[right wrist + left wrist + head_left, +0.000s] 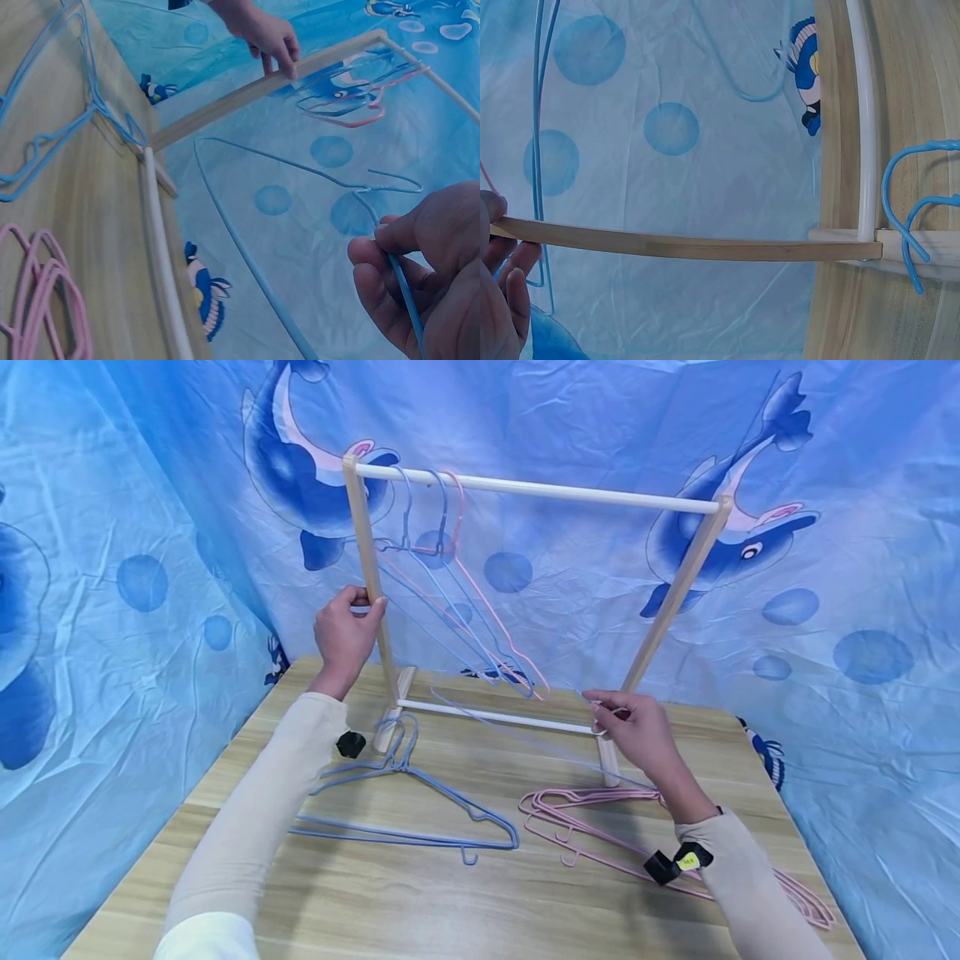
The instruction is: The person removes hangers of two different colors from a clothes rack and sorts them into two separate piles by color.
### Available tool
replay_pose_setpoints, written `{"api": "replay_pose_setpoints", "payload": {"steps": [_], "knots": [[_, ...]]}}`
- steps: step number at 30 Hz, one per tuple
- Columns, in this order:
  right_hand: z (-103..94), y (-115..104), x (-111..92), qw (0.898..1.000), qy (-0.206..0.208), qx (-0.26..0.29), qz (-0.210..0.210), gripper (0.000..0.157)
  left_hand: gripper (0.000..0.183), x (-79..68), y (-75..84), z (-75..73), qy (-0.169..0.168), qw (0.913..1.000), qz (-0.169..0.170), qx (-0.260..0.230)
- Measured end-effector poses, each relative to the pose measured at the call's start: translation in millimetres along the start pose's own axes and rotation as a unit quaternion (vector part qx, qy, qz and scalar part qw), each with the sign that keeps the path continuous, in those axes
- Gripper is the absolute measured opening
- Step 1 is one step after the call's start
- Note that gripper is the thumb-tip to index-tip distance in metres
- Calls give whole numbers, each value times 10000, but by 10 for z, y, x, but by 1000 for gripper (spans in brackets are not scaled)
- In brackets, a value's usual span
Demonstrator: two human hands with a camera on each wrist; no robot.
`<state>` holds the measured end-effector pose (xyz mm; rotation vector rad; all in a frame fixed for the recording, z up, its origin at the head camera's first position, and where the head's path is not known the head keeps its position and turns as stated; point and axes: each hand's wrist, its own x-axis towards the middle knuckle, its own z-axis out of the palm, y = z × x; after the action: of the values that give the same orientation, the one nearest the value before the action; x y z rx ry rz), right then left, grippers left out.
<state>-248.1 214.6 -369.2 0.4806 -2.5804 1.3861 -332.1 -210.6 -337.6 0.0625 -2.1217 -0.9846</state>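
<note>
With thumb and fingers my left hand (348, 631) grips the left wooden post (365, 543) of a clothes rack, around mid-height; the left wrist view shows these fingertips (526, 255) at the post. My right hand (633, 731), near the foot of the right post, pinches a blue clothes hanger (259, 274) by one of its shoulder wires. In the right wrist view that hanger's hook points away from the hand, and its frame is off the table. Two blue hangers (441, 514) and a pink hanger (480, 585) hang at the left part of the white top bar (570, 492).
Blue hangers (457, 841) lie on the wooden table (420, 910) in front of the rack's left foot. Several pink hangers (592, 847) are stacked at the right, partly under my right forearm. A white lower bar (502, 718) joins the feet. Blue dolphin-printed cloth (570, 427) surrounds the table.
</note>
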Motion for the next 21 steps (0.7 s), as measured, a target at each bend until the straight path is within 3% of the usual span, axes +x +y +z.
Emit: {"api": "replay_pose_setpoints", "payload": {"steps": [12, 21], "knots": [[341, 201, -95, 9904, -511, 1235, 363, 27, 26, 17, -6, 12, 29, 10000, 10, -2], [751, 317, -127, 9684, -986, 2117, 878, 30, 27, 13, -2, 9, 66, 10000, 52, 19]]}}
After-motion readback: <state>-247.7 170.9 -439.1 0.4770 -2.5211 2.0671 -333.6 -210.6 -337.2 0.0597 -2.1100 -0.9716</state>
